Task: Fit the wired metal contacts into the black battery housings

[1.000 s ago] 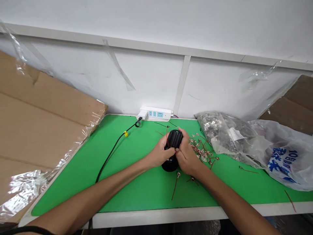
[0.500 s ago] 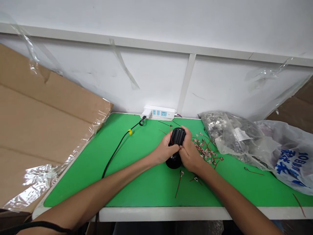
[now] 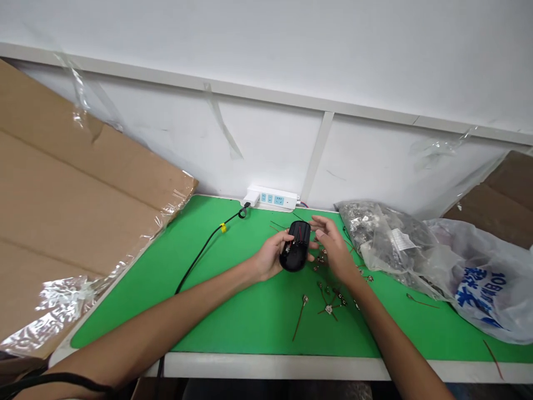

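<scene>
You are cradling the black plastic holder point(image 3: 295, 253) in your left hand point(image 3: 270, 256), fingers curled to steady it, while your right hand point(image 3: 331, 244) is hanging open and empty beside it, above the loose wired terminals point(image 3: 328, 303).

Single view, head-worn – faces forward and down across the green-topped desk point(image 3: 125, 311) from above its near edge, close in – back wall point(image 3: 166, 133) fills the upper frame.

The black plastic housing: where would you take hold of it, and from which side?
Probably around its smooth, rounded lower end, coming from the right. The right hand is open on that side, the left hand cradles the black plastic housing from the left, and thin red wires sit at its upper end.
</scene>
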A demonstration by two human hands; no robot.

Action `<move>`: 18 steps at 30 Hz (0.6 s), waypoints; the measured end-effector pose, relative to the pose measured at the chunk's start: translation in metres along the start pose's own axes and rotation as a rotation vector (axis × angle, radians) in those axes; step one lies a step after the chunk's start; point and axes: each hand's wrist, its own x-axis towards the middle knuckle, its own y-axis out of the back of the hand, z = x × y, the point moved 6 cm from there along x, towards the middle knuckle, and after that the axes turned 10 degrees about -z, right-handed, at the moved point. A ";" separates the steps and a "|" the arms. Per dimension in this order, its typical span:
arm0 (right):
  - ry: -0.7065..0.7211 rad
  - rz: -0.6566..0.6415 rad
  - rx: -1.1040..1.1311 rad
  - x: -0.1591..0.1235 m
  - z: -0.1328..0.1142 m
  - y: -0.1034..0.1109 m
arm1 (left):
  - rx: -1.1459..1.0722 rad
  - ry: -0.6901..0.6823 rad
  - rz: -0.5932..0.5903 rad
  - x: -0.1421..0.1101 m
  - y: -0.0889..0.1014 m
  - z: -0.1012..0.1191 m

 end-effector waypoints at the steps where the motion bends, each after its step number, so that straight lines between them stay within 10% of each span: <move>1: 0.022 0.017 -0.044 0.000 -0.001 0.002 | -0.011 0.014 0.015 0.000 0.002 0.000; 18: 0.167 -0.070 -0.394 0.005 -0.011 -0.001 | -0.153 0.068 0.128 0.003 0.004 -0.003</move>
